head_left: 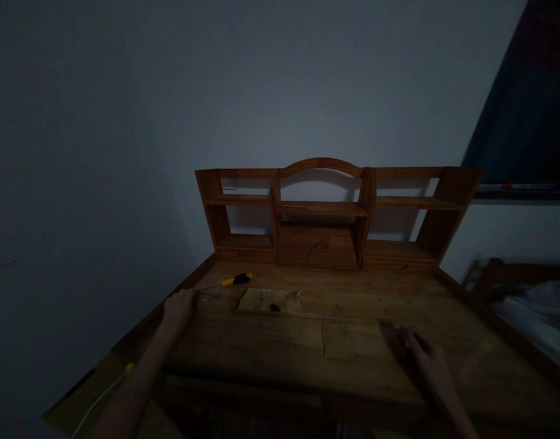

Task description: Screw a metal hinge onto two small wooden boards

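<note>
My left hand (pixel 178 306) rests at the left side of the wooden desk (pixel 261 347), its fingers too dark to make out. Just right of it lies a screwdriver (pixel 237 280) with a yellow and black handle, its thin shaft pointing toward this hand; whether they touch is unclear. Several small metal pieces (pixel 211 297), perhaps screws, lie below the shaft. Over the right half of the desktop, my right hand (pixel 420 349) has its fingers curled together in a pinch. Whatever is between those fingertips, if anything, is hidden in shadow.
A wooden shelf unit (pixel 320 208) stands along the back of the desk against the wall. The desktop has a worn, stained patch (pixel 270 300) and a rectangular piece (pixel 338 341) in its surface. A white cable (pixel 97 402) hangs at lower left. A dark curtain (pixel 526 103) is at right.
</note>
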A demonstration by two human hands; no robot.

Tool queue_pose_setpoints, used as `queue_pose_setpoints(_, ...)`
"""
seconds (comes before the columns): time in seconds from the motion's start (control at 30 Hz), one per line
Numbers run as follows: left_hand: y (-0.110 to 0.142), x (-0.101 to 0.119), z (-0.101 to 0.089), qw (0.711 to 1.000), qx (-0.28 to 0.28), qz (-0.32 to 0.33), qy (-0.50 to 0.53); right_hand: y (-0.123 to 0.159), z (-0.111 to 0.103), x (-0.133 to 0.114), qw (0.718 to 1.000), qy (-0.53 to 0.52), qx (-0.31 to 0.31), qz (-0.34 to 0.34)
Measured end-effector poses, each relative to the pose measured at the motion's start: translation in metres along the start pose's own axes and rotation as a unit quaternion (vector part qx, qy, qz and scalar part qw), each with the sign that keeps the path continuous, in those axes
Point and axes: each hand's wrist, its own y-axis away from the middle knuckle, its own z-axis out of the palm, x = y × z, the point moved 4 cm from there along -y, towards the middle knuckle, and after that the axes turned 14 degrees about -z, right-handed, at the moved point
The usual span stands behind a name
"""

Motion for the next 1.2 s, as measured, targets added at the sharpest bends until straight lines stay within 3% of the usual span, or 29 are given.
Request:
queue_pose_setpoints(0.2,-0.001,-0.012,0.010,1.000,0.007,-0.018,0.005,-0.002,0.000,0.003,1.000,0.001,-0.008,-0.015)
queue_pose_setpoints(0.3,0.013,-0.017,0.008,0.998,0.031,-0.017,0.050,-0.003,-0.001,0.002,1.000,0.006,-0.001,-0.022)
queue_pose_setpoints(0.37,0.031,-0.004,-0.002,0.990,0.055,0.014,0.127,-0.002,-0.001,0.003,1.000,0.007,-0.002,-0.021)
queue_pose_setpoints(0.47,0.058,0.042,-0.023,0.955,0.077,0.047,0.284,0.000,-0.001,0.007,1.000,0.006,0.001,-0.011)
queue_pose_setpoints(0.53,0.069,0.090,-0.033,0.910,0.056,0.066,0.407,0.001,0.000,0.007,1.000,0.006,0.002,-0.006)
queue_pose_setpoints(0.57,0.073,0.118,-0.037,0.878,0.041,0.090,0.468,-0.001,0.002,0.005,1.000,0.008,0.001,-0.008)
queue_pose_setpoints(0.63,0.075,0.178,-0.041,0.782,-0.021,0.143,0.607,-0.007,0.007,-0.007,0.999,0.013,-0.009,-0.028)
queue_pose_setpoints(0.7,0.075,0.240,-0.036,0.647,-0.175,0.165,0.723,-0.020,0.016,-0.029,0.997,0.018,-0.024,-0.074)
queue_pose_setpoints(0.77,0.080,0.290,-0.031,0.608,-0.236,0.181,0.736,-0.040,0.029,-0.058,0.988,0.017,-0.037,-0.150)
queue_pose_setpoints(0.83,0.089,0.325,-0.022,0.583,-0.266,0.179,0.747,-0.064,0.046,-0.085,0.974,0.033,-0.057,-0.217)
queue_pose_setpoints(0.97,0.104,0.348,-0.001,0.548,-0.287,0.171,0.766,-0.104,0.086,-0.107,0.961,0.018,-0.077,-0.264)
queue_pose_setpoints(1.1,0.100,0.343,0.015,0.538,-0.279,0.159,0.780,-0.112,0.124,-0.096,0.958,-0.035,-0.096,-0.268)
queue_pose_setpoints(1.2,0.094,0.342,0.020,0.540,-0.269,0.152,0.783,-0.109,0.141,-0.081,0.960,-0.085,-0.094,-0.249)
